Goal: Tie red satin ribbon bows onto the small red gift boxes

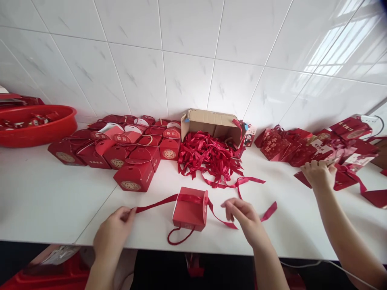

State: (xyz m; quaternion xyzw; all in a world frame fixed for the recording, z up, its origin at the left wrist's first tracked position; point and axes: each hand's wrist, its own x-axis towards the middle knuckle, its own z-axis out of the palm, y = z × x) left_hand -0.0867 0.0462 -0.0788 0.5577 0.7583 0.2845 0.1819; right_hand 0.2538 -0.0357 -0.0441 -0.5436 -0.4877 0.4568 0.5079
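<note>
Left hand (113, 229) and right hand (243, 215) nearest the camera, set well apart over the near part of a white table (33, 185). At left, thumb and fingertips pressed together, pinching 1 end of a red ribbon (192, 198). At right, fingers loosely bent and parted, slightly blurred, clear of the ribbon's other end just below the fingertips. Between the 2 hands, on the table: red box (190, 215), crossed over its top by the ribbon, drawn out toward the left hand and lying slack toward the right. On the box's near side, also between the hands: dark red cord (181, 244), looped onto the table. Beyond both hands, past the box: ribbon pile (211, 155), spilling from the open side of a carton (211, 117). Just beside the right wrist: loose ribbon (269, 211). Beyond the left hand: front box (137, 173), round gold emblem turned toward the hands, just before closely packed boxes (122, 139). Farther out, beyond and left of the left hand: red tub (65, 125), with contents too small to identify. Well to the right of the right hand: co-worker's hand (322, 173), reaching down among heaped boxes (302, 153), grasp partly hidden. Farthest from the hands: tiled wall (136, 80).
</note>
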